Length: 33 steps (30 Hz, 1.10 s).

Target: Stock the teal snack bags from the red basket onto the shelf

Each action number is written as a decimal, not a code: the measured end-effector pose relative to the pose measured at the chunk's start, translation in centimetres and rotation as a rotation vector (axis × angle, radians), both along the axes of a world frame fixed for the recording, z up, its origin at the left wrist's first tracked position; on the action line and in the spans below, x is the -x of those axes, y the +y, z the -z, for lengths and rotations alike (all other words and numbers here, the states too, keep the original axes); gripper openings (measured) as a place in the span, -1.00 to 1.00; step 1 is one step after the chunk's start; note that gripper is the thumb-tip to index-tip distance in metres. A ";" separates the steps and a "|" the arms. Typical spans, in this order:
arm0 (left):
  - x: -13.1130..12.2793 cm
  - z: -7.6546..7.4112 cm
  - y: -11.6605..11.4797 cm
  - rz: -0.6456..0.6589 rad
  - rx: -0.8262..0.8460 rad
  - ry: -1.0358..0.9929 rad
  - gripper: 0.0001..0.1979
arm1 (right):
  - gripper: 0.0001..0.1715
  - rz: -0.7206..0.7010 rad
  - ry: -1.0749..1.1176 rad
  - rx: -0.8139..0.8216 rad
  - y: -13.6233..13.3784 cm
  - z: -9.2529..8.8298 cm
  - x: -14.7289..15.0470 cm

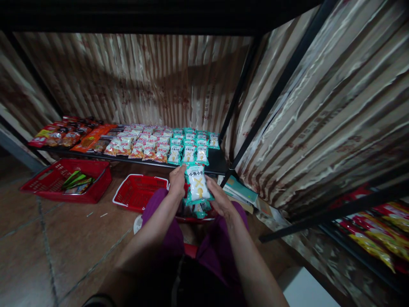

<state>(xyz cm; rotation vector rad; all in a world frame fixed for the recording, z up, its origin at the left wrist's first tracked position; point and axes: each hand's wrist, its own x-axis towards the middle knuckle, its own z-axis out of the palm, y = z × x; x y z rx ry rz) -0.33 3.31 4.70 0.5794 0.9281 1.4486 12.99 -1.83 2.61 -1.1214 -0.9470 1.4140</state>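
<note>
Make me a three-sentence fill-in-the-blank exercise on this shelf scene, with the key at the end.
1. Below the left hand and right hand, which hold a teal-edged packet, the trousers are coloured ____.
2. On the shelf, the matching packets lie nearer the ____ of its two ends, as pictured.
3. The small green packets on the floor's far left lie in a basket coloured ____.

Missing words: purple; right; red.
</note>
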 end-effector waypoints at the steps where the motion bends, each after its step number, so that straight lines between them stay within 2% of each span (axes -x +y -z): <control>1: 0.0 -0.1 0.3 -0.010 -0.010 0.020 -0.67 | -0.26 -0.031 0.000 0.004 -0.3 0.1 0.2; 3: 0.0 -0.1 0.7 -0.018 -0.038 0.046 -0.69 | -0.24 -0.054 0.013 -0.014 -0.6 0.1 0.7; 6: -0.1 -0.2 0.9 -0.036 -0.061 0.060 -0.70 | -0.32 -0.041 0.049 -0.075 -0.7 -0.2 1.5; 11: -0.2 -1.4 1.4 -0.058 -0.073 0.101 -0.71 | -0.34 -0.031 0.078 -0.102 -0.7 -0.8 1.9; 19: 0.1 -2.7 1.5 0.063 -0.075 0.127 -0.70 | -0.40 0.028 0.049 -0.123 -0.7 -0.5 1.8; 23: 0.7 -2.4 0.8 0.170 -0.054 0.148 -0.67 | -0.38 0.106 0.081 -0.102 -0.4 -0.3 1.9; 27: 0.7 -1.3 -0.2 0.258 -0.052 0.128 -0.62 | -0.33 0.185 0.109 -0.080 -0.1 -0.1 1.8; 33: -0.2 -0.6 -1.1 0.222 -0.046 0.086 -0.54 | -0.35 0.211 0.124 -0.088 0.0 0.0 1.4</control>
